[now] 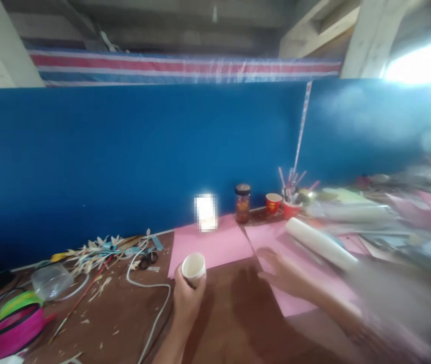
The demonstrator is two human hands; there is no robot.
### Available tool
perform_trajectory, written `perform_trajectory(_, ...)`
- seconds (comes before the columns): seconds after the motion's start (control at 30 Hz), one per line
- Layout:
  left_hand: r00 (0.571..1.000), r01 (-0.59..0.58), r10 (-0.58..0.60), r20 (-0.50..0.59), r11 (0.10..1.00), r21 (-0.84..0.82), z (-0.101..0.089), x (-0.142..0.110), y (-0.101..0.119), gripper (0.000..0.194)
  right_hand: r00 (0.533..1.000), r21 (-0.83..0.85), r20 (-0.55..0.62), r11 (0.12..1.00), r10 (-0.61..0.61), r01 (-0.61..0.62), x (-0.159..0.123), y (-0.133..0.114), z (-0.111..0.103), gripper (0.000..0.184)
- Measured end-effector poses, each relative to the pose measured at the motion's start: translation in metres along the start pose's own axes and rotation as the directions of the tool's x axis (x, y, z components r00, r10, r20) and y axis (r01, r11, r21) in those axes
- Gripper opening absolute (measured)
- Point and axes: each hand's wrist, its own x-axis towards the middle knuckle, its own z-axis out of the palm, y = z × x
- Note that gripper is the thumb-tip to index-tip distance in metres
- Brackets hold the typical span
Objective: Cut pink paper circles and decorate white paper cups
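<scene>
In the head view, a white paper cup (pixel 194 267) is gripped in my left hand (pixel 186 298), its open mouth tipped toward me. The fingers wrap round its side, above the brown table (pixel 219 313). My right hand (pixel 282 273) reaches forward over a pink sheet (pixel 295 303) on the right, somewhat blurred, with thumb and fingers apart and nothing in them. Whether it touches the sheet I cannot tell. Beyond the cup lies another pink sheet (pixel 215 247). A white roll (pixel 321 245) lies just right of my right hand.
Behind stand a dark-lidded jar (pixel 243 205), a red paper cup (pixel 273 203) and another red cup (pixel 292 208) holding slim sticks. A white cable (pixel 162 308), black scissors (pixel 148 260), pale scraps (pixel 94 250) and a magenta band (pixel 16 331) are at left. A blue partition (pixel 143 151) closes the back.
</scene>
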Motion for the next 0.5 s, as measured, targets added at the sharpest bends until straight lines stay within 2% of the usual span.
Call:
perform_trajectory(0.13, 0.999, -0.007, 0.006, 0.049, 1.0, 0.027, -0.003, -0.002, 0.001, 0.067, 0.978, -0.165, -0.178, 0.977, 0.108, -0.138, -0.019, 0.048, -0.043, 0.04)
perform_trajectory(0.27, 0.993, -0.064, 0.059, 0.105, 0.997, 0.045, -0.002, -0.006, 0.004, 0.069, 0.928, -0.278, -0.302, 0.912, 0.217, -0.303, -0.026, 0.088, -0.069, 0.042)
perform_trajectory(0.4, 0.99, -0.078, 0.07, 0.122, 0.995, 0.056, 0.001, -0.008, 0.003, 0.076, 0.914, -0.325, -0.318, 0.876, 0.254, -0.356, -0.029, 0.103, -0.08, 0.034)
perform_trajectory(0.5, 0.992, -0.028, 0.019, 0.124, 0.997, 0.069, 0.001, -0.009, 0.004, 0.09, 0.895, -0.318, -0.317, 0.854, 0.313, -0.411, -0.03, 0.103, -0.08, 0.026)
